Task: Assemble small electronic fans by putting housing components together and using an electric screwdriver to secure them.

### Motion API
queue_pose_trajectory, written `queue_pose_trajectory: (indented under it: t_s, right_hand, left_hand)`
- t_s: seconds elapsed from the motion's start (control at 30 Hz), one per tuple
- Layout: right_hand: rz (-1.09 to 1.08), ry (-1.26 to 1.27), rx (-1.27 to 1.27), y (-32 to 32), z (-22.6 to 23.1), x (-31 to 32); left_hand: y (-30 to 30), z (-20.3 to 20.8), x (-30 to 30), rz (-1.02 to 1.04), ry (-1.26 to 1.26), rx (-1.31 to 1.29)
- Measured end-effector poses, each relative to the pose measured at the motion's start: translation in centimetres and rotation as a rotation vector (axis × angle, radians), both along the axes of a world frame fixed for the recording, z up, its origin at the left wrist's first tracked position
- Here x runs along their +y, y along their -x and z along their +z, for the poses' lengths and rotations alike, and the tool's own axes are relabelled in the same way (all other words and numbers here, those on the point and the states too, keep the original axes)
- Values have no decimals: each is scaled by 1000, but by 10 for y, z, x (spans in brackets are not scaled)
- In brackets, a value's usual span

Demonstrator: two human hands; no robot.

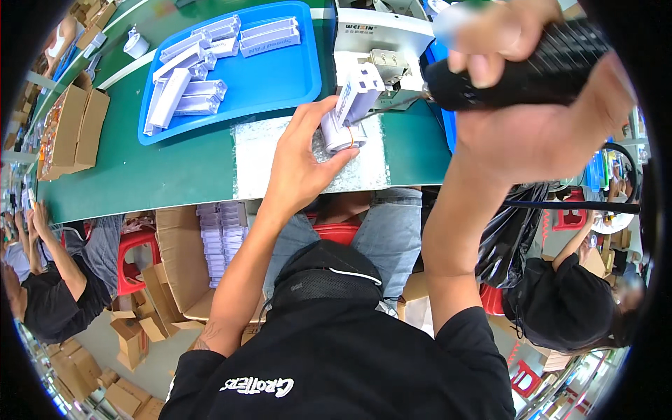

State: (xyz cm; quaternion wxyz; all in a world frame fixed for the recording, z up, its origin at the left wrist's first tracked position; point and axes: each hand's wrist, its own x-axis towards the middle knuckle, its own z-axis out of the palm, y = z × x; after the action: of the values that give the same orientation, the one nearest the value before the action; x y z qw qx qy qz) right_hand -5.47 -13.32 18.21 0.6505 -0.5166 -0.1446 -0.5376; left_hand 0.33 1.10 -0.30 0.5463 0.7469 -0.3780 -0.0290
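Observation:
My left hand grips a white plastic fan casing between thumb and fingers. Its rounded part is low, and an angular upright piece stands above it. A thin orange line crosses the rounded part. My right hand is wrapped round a black electric screwdriver, held nearly level and close to the camera. The thin shaft points left to the casing; whether its tip touches a screw is too small to tell. Under the casing lies a whitish, scuffed work mat at the table's near edge.
A blue tray with several white plastic pieces stands at back left. Behind the casing is a white machine with a metal mechanism. A cardboard box sits far left on the green table. Co-workers sit at both sides.

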Motion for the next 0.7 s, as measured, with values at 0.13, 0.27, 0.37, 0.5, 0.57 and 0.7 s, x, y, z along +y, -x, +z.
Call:
queue_pose_trajectory:
  t_s: [0.13, 0.27, 0.37, 0.5, 0.57, 0.7]
  right_hand:
    - [-117, 140, 76, -13, -6, 1]
    - [-213, 252, 136, -16, -12, 4]
    - [-274, 249, 231, -8, -15, 15]
    - [-278, 185, 301, -15, -12, 18]
    - [-56, 349, 6, -28, -28, -7]
    - [-38, 309, 39, -27, -27, -5]
  left_hand:
    - [-1, -3, 2, 5, 10, -5]
    - [1, 1, 0, -12, 25, 32]
    - [1, 0, 1, -3, 28, 18]
    - [1, -1, 3, 2, 28, 11]
    - [2, -1, 1, -17, 36, 37]
    - [2, -1, 2, -7, 46, 27]
